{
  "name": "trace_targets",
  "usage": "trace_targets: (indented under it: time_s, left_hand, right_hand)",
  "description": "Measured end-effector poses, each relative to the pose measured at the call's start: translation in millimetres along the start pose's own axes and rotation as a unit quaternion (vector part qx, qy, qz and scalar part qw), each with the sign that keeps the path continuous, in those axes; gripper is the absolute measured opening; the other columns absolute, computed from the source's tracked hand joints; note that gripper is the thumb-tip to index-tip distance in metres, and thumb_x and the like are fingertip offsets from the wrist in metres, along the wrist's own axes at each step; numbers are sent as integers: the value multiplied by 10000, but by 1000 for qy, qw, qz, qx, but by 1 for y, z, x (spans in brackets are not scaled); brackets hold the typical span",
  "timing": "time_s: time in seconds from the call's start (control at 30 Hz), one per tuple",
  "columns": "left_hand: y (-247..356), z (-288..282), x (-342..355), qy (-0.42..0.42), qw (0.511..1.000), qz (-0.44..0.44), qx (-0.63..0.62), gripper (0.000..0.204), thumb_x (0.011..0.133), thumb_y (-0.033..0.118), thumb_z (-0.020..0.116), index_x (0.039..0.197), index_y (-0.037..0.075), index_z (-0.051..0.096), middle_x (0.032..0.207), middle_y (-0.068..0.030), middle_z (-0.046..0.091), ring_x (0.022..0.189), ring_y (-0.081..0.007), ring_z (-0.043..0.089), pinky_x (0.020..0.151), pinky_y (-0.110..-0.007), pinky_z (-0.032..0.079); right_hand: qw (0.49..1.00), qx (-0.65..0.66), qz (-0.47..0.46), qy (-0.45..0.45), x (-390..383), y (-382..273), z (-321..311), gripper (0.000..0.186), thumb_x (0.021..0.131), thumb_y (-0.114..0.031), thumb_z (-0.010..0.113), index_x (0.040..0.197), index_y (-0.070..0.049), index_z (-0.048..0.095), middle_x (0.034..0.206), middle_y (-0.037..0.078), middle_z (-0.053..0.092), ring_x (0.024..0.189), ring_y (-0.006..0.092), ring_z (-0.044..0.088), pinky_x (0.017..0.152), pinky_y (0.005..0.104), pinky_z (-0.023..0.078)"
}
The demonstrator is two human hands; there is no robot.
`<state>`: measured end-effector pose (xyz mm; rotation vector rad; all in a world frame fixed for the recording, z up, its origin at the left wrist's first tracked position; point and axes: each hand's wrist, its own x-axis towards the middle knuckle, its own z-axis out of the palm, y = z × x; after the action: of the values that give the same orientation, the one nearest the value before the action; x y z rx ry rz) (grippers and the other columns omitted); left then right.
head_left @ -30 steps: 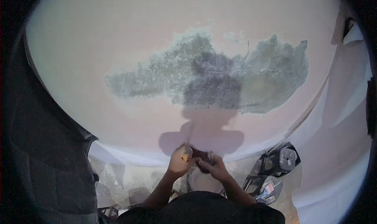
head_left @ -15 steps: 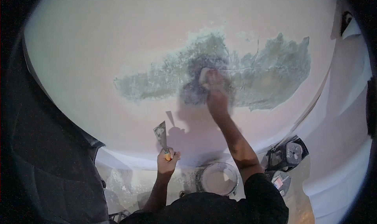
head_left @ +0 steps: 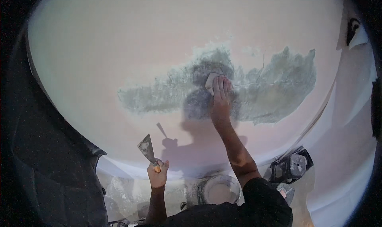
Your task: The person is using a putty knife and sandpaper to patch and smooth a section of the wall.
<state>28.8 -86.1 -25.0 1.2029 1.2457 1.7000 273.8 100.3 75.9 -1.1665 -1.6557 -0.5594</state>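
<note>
My left hand [head_left: 158,175] grips a putty knife [head_left: 147,149] with a yellow-orange handle, its smeared metal blade pointing up and left. My right arm is stretched up to the pale pink wall [head_left: 119,40], where my right hand [head_left: 221,92] presses a pale pad [head_left: 211,81] flat on an irregular grey patch [head_left: 278,83]. The fingers lie over the pad, hiding part of it. A thin crack runs through the right half of the patch. My shadow falls across its middle and the wall below.
A round bucket [head_left: 221,193] of pale material sits below, between my arms. A dusty black stool [head_left: 288,167] stands at the lower right, another object [head_left: 284,192] under it. Dark fabric [head_left: 55,167] hangs on the left, white sheeting [head_left: 342,139] on the right.
A second ago my hands were together low in the middle. Since then my right hand has risen onto the patch, and my left has moved down and left with the knife.
</note>
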Motion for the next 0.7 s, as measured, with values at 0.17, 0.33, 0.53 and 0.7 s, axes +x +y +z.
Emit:
trace_targets:
  time_s: [0.17, 0.33, 0.53, 0.7]
  left_hand:
    - [2, 16, -1, 5, 1000, -25, 1, 276, 844, -33, 677, 766, 89, 442, 661, 27, 456, 608, -85, 493, 591, -245, 429]
    - [2, 31, 6, -32, 999, -12, 17, 289, 864, 97, 717, 730, 90, 462, 645, 23, 461, 608, -99, 482, 593, -266, 401]
    - [1, 32, 12, -40, 998, 46, 23, 295, 852, 24, 692, 709, 85, 441, 686, 14, 458, 649, -95, 472, 623, -265, 414]
    - [12, 42, 13, -65, 994, 53, 70, 333, 837, -15, 697, 694, 87, 414, 712, 15, 437, 655, -83, 418, 633, -248, 377]
  right_hand:
    - [996, 40, -63, -47, -29, 18, 17, 653, 822, -3, 509, 1451, 3, 335, 1487, 226, 342, 1397, 414, 283, 1158, 553, 188]
    - [995, -96, -33, -19, -18, 28, 12, 609, 876, -99, 581, 1436, -14, 358, 1488, 179, 366, 1386, 351, 345, 1116, 522, 319]
    - [996, 42, -66, -52, 20, 22, -37, 595, 815, -45, 539, 1398, -12, 424, 1430, 205, 433, 1351, 400, 373, 1126, 551, 262]
    - [995, -52, -73, -43, -25, 29, -4, 587, 824, -43, 534, 1400, -12, 424, 1418, 201, 449, 1344, 395, 385, 1117, 545, 284]
